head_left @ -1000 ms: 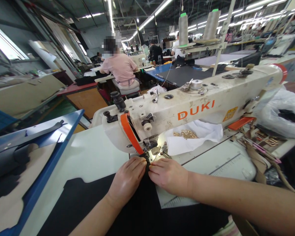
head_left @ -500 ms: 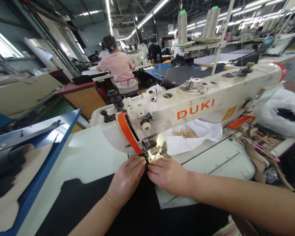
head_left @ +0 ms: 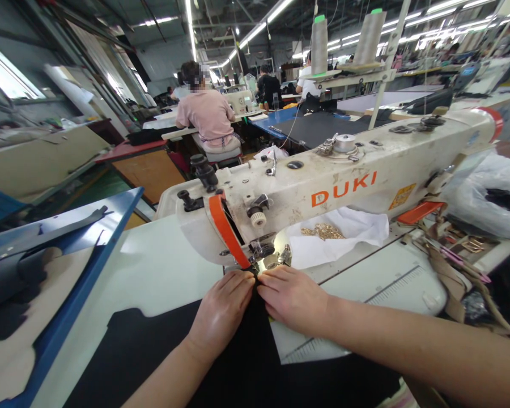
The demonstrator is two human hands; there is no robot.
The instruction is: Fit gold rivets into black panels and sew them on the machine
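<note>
A large piece of black fabric [head_left: 161, 340] lies over the table's near side and runs up in a narrow strip to the sewing machine [head_left: 340, 187]. My left hand [head_left: 225, 306] is closed on the left side of that strip, fingertips pinched just in front of the presser foot. From the right, my right hand [head_left: 295, 297] pinches the strip's other side, close to the left fingertips. The needle area is partly hidden behind my fingers. Beyond my right hand, small gold metal pieces [head_left: 323, 230] lie on a white sheet [head_left: 357, 238] under the machine arm.
A blue tray [head_left: 89, 266] with dark and beige cut pieces stands at the left. Straps [head_left: 446, 277] and a clear plastic bag [head_left: 493, 192] are at the right. Thread cones [head_left: 320, 48] stand behind the machine. A person in pink [head_left: 208, 116] sits farther back.
The view has shifted slightly, so the machine appears a little farther right. Both hands keep their pinch on the black fabric near the presser foot.
</note>
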